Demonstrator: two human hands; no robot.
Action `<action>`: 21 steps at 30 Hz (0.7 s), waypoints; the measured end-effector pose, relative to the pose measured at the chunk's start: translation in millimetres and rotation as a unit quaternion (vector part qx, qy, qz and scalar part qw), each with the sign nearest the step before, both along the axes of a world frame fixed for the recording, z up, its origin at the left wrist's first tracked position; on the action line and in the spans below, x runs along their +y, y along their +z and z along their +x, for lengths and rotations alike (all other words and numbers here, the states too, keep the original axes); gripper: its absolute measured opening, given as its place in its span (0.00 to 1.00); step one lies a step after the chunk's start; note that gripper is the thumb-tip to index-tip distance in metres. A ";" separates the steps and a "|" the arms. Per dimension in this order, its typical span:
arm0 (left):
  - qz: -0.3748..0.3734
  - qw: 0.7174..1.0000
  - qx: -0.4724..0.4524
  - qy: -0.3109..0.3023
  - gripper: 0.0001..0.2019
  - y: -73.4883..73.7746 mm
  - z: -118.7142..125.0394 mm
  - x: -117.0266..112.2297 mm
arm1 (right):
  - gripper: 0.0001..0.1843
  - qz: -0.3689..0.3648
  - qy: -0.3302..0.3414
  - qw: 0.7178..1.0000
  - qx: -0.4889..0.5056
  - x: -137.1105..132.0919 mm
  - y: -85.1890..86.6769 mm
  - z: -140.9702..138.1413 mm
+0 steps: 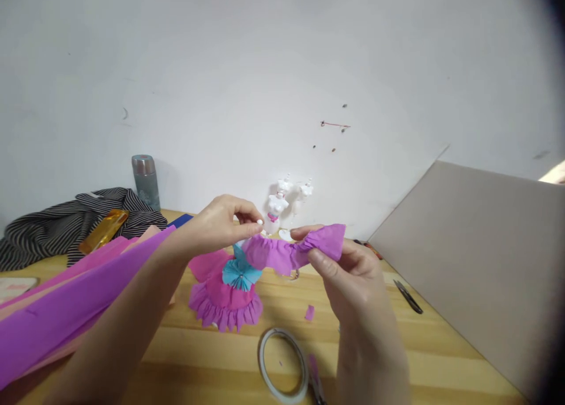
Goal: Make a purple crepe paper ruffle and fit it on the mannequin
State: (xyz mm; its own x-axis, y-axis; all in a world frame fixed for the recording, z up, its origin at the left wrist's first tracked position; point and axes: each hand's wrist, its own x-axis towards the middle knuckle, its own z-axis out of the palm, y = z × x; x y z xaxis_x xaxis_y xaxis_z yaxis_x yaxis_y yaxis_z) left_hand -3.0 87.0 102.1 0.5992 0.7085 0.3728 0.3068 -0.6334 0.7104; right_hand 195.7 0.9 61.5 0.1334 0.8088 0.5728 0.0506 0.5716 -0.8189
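Purple strip (278,256) crosswise, right end raised, pinched by right hand (359,275), white knob (260,222) by left hand (223,221)

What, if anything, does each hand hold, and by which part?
The right hand pinches the gathered purple strip near one end. The left hand is at a small white knob; its hold is unclear.

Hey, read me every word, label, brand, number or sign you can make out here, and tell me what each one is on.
There are none I can read.
Grey flask: faint pale marks on its side, too blurred to tell whether they are letters.
Gold packet: too blurred to make out any print.
Ruffled purple strip: no lettering visible.
Tape roll: no lettering I can make out.
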 end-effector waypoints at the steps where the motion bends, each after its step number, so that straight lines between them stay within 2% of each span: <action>1: -0.007 1.000 0.005 -0.006 0.07 1.5 -1.3 2.0 | 0.06 0.004 -0.007 1.000 0.008 0.8 -0.2 -1.1; 5: -0.051 0.997 0.021 -0.050 0.06 6.0 -8.5 6.2 | 0.08 0.007 -0.002 1.000 0.016 1.7 -1.3 -7.8; 9: -0.081 0.991 0.025 -0.103 0.05 10.3 -15.5 8.1 | 0.09 -0.008 0.062 0.998 -0.019 1.5 -4.0 -11.9; 13: -0.104 0.989 0.018 -0.108 0.04 12.9 -19.8 8.5 | 0.08 -0.014 0.097 0.995 -0.036 1.4 -3.4 -14.4; 21: -0.130 0.984 0.006 -0.125 0.05 13.5 -28.7 14.0 | 0.12 -0.051 0.089 0.992 -0.070 -2.8 5.3 -18.2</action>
